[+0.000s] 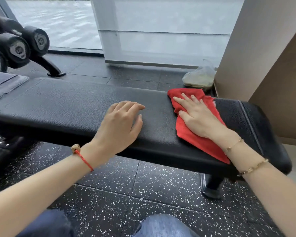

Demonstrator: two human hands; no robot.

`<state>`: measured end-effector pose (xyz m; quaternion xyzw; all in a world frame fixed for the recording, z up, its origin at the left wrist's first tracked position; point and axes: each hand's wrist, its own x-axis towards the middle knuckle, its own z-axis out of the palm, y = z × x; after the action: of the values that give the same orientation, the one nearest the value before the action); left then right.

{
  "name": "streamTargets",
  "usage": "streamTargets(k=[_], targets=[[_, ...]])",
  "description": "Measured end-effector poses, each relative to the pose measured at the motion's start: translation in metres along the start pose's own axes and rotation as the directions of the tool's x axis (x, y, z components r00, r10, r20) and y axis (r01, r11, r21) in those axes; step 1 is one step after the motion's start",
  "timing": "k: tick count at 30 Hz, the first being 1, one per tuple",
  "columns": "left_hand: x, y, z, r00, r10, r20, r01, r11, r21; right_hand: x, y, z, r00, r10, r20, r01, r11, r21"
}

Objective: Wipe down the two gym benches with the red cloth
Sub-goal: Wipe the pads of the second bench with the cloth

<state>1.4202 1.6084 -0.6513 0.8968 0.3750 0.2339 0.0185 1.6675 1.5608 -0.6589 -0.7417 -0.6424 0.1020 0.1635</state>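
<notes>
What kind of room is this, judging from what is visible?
Most likely a gym. A rack of dumbbells stands at the left, a black padded bench is in front, and the floor has dark speckled rubber tiles.

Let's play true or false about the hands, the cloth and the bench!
1. The right hand presses flat on the red cloth. True.
2. The cloth lies on the floor. False: it lies on the black bench.
3. The left hand holds a bottle. False: it rests on the bench and holds nothing.
4. Dumbbells sit on a rack at the far left. True.
5. A plastic bag lies beyond the bench by the wall. True.
</notes>
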Motion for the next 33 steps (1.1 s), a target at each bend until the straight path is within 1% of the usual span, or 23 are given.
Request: streamTargets(k=[3,5,9,12,14,16,18,20,22,25,28,31,33], targets=[[-0.012,-0.036,-0.01,0.996,-0.081,-0.027,0.081,0.997,0.008,0.036,-0.039,0.017,1.0,-0.017,0.022,0.017,1.0,-0.02],[-0.021,-0.062,-0.018,0.991,-0.13,-0.039,0.13,0.991,0.004,0.054,-0.076,0.031,0.998,-0.053,0.034,0.054,0.998,-0.031],[-0.036,-0.118,-0.035,0.983,-0.17,-0.073,0.174,0.984,0.043,0.064,-0.146,0.063,0.979,-0.194,0.064,0.197,0.979,-0.048],[-0.043,-0.162,-0.045,0.978,-0.182,-0.105,0.188,0.98,0.06,0.059,-0.158,0.075,0.96,-0.271,0.066,0.273,0.961,-0.039],[-0.045,-0.188,-0.049,0.975,-0.191,-0.113,0.199,0.978,0.067,0.064,-0.155,0.074,0.966,-0.25,0.067,0.252,0.968,-0.01],[-0.043,-0.211,-0.051,0.974,-0.195,-0.115,0.203,0.978,0.056,0.081,-0.157,0.073,0.981,-0.18,0.066,0.181,0.984,-0.004],[-0.041,-0.227,-0.052,0.975,-0.19,-0.112,0.196,0.98,0.043,0.106,-0.169,0.075,0.995,-0.086,0.055,0.087,0.996,-0.023],[-0.037,-0.239,-0.053,0.978,-0.177,-0.108,0.182,0.983,0.03,0.13,-0.191,0.083,0.998,-0.045,0.052,0.047,0.998,-0.041],[-0.033,-0.25,-0.054,0.982,-0.166,-0.091,0.169,0.985,0.027,0.147,-0.22,0.096,0.995,-0.069,0.068,0.072,0.997,-0.037],[-0.027,-0.266,-0.056,0.987,-0.152,-0.057,0.153,0.988,0.018,0.147,-0.255,0.115,0.983,-0.164,0.08,0.166,0.986,-0.029],[-0.021,-0.276,-0.056,0.99,-0.138,-0.016,0.138,0.99,-0.002,0.127,-0.26,0.119,0.975,-0.213,0.059,0.214,0.976,-0.023],[-0.02,-0.283,-0.052,0.993,-0.117,0.032,0.118,0.992,-0.035,0.108,-0.246,0.113,0.984,-0.172,0.041,0.173,0.985,-0.019],[-0.02,-0.286,-0.05,0.993,-0.111,0.043,0.112,0.993,-0.042,0.107,-0.236,0.106,0.997,-0.074,0.023,0.075,0.997,-0.015]])
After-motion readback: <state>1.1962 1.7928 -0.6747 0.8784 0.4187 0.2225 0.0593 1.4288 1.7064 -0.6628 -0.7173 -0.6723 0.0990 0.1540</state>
